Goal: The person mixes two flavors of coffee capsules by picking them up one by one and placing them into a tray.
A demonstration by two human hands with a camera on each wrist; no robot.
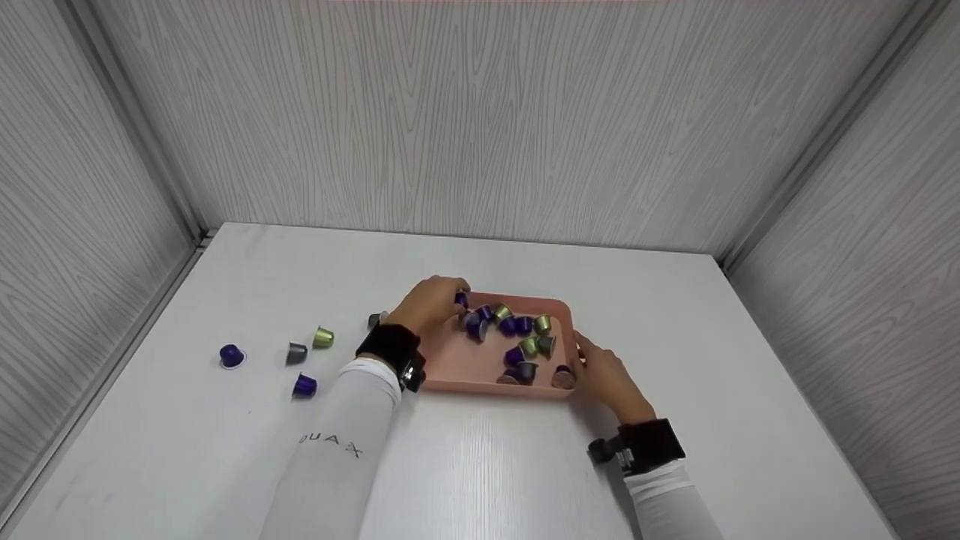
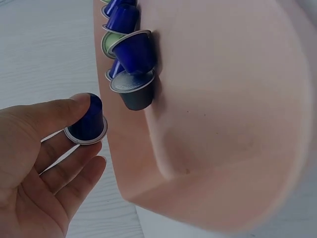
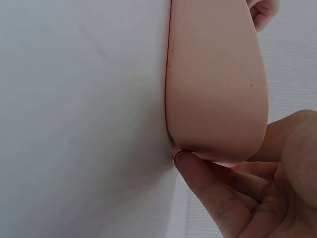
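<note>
Left hand (image 2: 39, 191) pinches blue capsule (image 2: 88, 123), apparently beside tray (image 2: 131, 158).

Pink tray (image 2: 223, 74): smooth, matt, probably plastic. Capsules (image 2: 134, 54): glossy, metallic. Walls (image 1: 480, 120): wood-grained.

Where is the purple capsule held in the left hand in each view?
Head: purple capsule near picture centre, at the left hand's fingertips.
Left wrist: left of centre, about mid-height.
Right wrist: not in it.
Shared landmark: pink tray, in all three.
</note>
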